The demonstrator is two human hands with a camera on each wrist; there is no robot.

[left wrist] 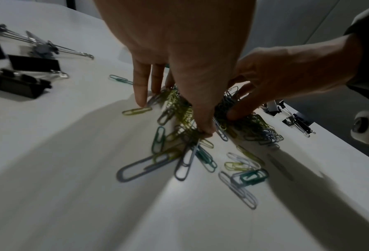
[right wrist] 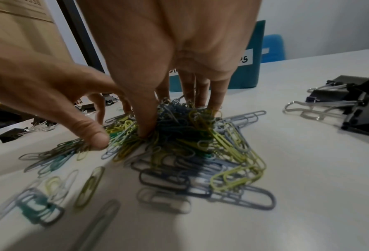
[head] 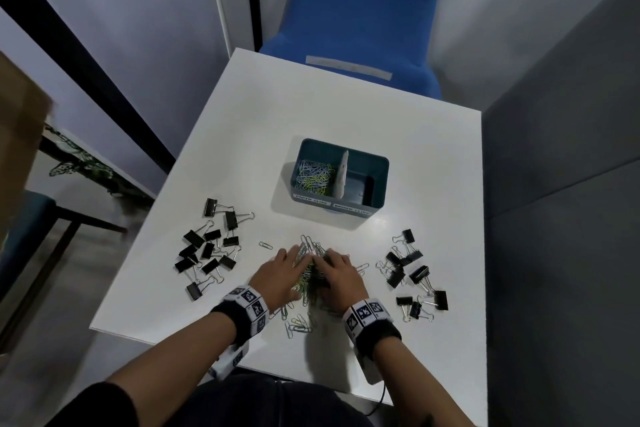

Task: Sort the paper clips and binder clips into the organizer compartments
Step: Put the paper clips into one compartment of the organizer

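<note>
A heap of coloured paper clips [head: 306, 253] [right wrist: 190, 144] lies in the middle of the white table [head: 346, 107]. My left hand [head: 294, 263] [left wrist: 173, 117] arches over its left side, thumb and fingertips pressed down around clips. My right hand [head: 329, 267] [right wrist: 173, 118] grips the right side, thumb dug into the heap and fingers behind it. The teal organizer [head: 381, 184] stands just beyond. Its left compartment holds paper clips [head: 313, 175]; the right one looks empty. Black binder clips lie in two groups, left [head: 230, 220] and right [head: 417, 274].
Loose paper clips [head: 298, 324] lie scattered between my wrists near the front edge, and a single one [head: 265, 245] sits left of the heap. A blue chair [head: 353, 21] stands behind the table, a grey partition [head: 561, 149] on the right, a cardboard box [head: 17, 149] at far left.
</note>
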